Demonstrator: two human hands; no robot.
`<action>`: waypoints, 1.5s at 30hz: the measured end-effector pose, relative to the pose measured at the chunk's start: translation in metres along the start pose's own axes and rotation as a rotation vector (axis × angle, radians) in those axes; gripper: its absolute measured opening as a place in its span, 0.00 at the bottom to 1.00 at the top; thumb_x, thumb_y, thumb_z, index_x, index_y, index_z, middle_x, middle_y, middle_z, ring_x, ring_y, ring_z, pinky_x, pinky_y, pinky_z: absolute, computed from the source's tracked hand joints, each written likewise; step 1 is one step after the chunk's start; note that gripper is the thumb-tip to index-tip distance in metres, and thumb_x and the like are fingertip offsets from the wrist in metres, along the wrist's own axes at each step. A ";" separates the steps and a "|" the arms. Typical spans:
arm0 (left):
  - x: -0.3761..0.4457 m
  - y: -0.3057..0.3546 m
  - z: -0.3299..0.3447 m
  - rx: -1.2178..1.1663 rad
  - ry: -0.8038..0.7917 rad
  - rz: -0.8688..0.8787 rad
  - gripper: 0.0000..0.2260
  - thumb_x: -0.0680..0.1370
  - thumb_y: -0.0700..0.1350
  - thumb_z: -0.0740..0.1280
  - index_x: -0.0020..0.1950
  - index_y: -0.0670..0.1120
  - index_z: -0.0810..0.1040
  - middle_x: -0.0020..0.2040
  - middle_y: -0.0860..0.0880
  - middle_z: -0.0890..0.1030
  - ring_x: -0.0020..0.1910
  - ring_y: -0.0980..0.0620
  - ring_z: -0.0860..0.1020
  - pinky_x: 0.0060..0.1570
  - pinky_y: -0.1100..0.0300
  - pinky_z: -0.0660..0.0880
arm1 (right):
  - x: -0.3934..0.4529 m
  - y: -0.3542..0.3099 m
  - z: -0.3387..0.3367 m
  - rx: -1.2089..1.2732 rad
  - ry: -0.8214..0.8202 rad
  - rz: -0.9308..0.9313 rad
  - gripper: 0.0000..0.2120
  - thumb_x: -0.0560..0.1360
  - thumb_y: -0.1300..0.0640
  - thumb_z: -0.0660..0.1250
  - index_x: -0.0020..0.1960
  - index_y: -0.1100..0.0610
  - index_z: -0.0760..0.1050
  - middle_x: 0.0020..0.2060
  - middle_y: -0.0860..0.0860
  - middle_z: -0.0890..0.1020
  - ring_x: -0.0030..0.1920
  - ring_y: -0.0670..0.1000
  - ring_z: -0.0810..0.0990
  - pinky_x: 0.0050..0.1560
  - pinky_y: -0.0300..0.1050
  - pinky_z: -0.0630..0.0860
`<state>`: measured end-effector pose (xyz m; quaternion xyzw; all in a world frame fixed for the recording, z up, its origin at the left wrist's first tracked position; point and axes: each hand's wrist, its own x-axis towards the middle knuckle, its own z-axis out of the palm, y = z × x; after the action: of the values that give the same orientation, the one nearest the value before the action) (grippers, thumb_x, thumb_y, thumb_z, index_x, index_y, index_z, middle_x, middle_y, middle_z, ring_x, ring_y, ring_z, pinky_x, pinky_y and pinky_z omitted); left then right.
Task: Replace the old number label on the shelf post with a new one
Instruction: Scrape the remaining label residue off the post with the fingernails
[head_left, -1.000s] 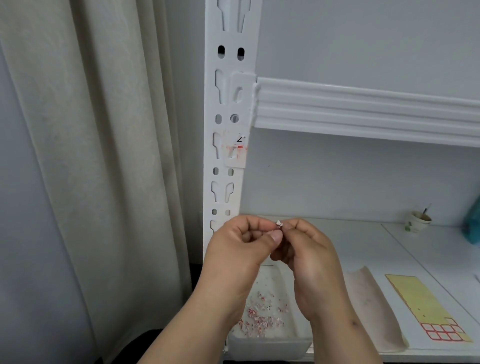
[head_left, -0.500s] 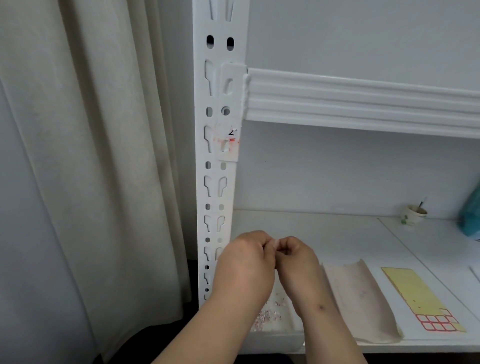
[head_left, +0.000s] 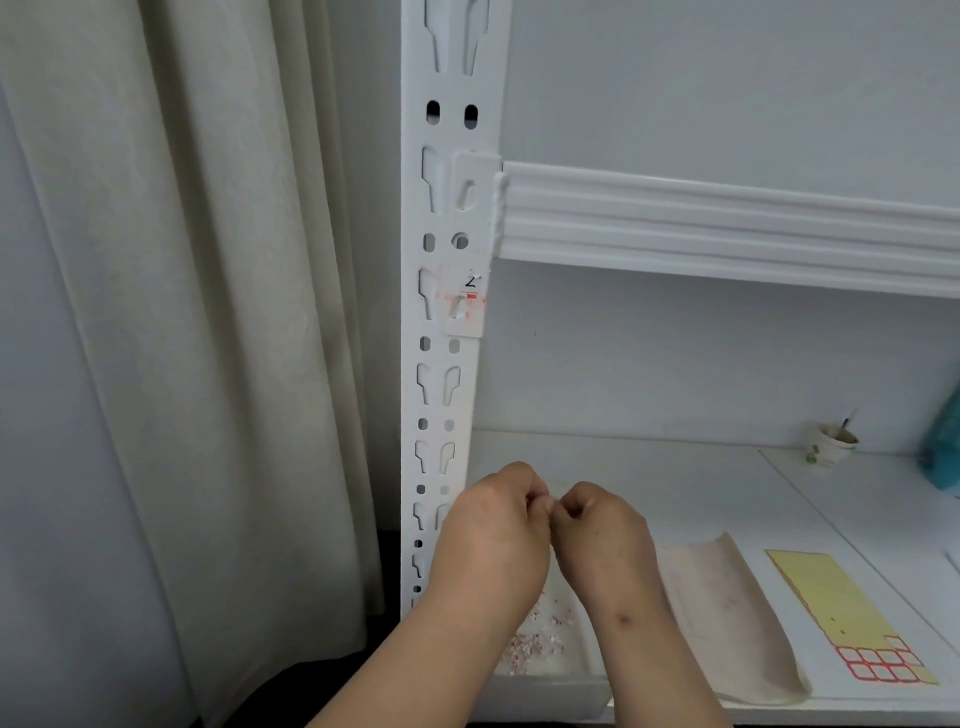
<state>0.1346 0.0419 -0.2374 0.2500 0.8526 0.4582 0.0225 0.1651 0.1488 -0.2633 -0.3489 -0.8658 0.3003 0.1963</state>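
Backdrop: cream curtain (head_left: 197, 312) left, white shelf (head_left: 675, 467) right.
Post (head_left: 447, 208): old label (head_left: 466, 301) half scraped off, just under the beam (head_left: 727, 218).
Hands: left hand (head_left: 496, 540) and right hand (head_left: 605, 535) curled, fingertips touching; can't tell what they're pinching.
Tray (head_left: 550, 680): label scraps (head_left: 535, 639) inside.
Sheet (head_left: 852, 618): yellow, new labels, far right.

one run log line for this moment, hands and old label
left hand: fingertips pinched against right | right hand: same, over scrap tray | old label: partly scraped, remnant on post
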 end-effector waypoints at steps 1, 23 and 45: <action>0.000 0.000 -0.001 -0.023 -0.008 -0.001 0.06 0.82 0.44 0.63 0.50 0.51 0.79 0.42 0.53 0.81 0.41 0.57 0.80 0.41 0.61 0.77 | -0.001 0.000 0.001 -0.034 0.006 -0.009 0.09 0.76 0.53 0.61 0.38 0.53 0.73 0.32 0.48 0.80 0.34 0.49 0.77 0.33 0.43 0.72; 0.014 0.052 -0.103 -0.328 0.750 0.414 0.20 0.75 0.40 0.71 0.61 0.56 0.68 0.58 0.60 0.68 0.64 0.55 0.71 0.66 0.61 0.69 | -0.030 -0.129 -0.076 0.868 0.249 -0.330 0.03 0.74 0.53 0.70 0.45 0.50 0.81 0.35 0.43 0.83 0.35 0.37 0.79 0.36 0.25 0.71; 0.029 0.049 -0.098 -0.686 0.348 0.283 0.27 0.80 0.39 0.63 0.77 0.57 0.64 0.67 0.59 0.78 0.64 0.60 0.78 0.65 0.55 0.75 | -0.039 -0.154 -0.056 0.890 0.134 -0.340 0.11 0.76 0.57 0.64 0.43 0.50 0.85 0.33 0.41 0.85 0.34 0.39 0.82 0.35 0.36 0.76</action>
<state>0.1030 0.0014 -0.1365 0.2614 0.5986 0.7501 -0.1033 0.1473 0.0534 -0.1258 -0.1030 -0.6835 0.5822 0.4281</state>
